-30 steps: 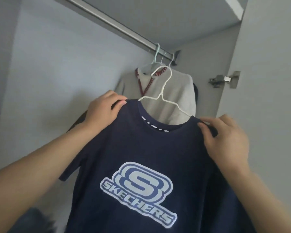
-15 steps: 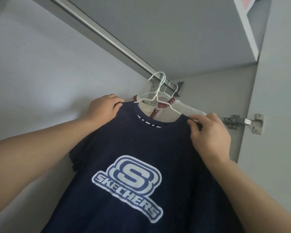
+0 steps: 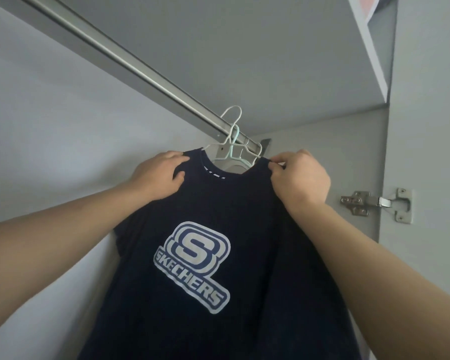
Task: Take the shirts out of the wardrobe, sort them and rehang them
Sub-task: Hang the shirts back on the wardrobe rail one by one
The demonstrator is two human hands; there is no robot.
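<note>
A navy T-shirt (image 3: 226, 206) with a white and blue logo hangs on a white wire hanger (image 3: 233, 118). The hanger's hook is up at the metal wardrobe rail (image 3: 130, 63), near the rail's right end. My left hand (image 3: 161, 172) grips the shirt's left shoulder. My right hand (image 3: 299, 175) pinches the right shoulder at the hanger's arm. Behind the collar a mint hanger (image 3: 235, 152) carries a light garment (image 3: 235, 168), almost wholly hidden by the navy shirt.
The wardrobe's back wall (image 3: 63, 131) lies to the left, its side wall (image 3: 322, 141) to the right. An open door (image 3: 431, 126) with a metal hinge (image 3: 374, 205) stands at the far right. A shelf underside (image 3: 244, 48) spans above the rail.
Both hands have lifted the navy shirt higher, bringing the white hanger's hook up to the rail. The light garment behind is now almost covered.
</note>
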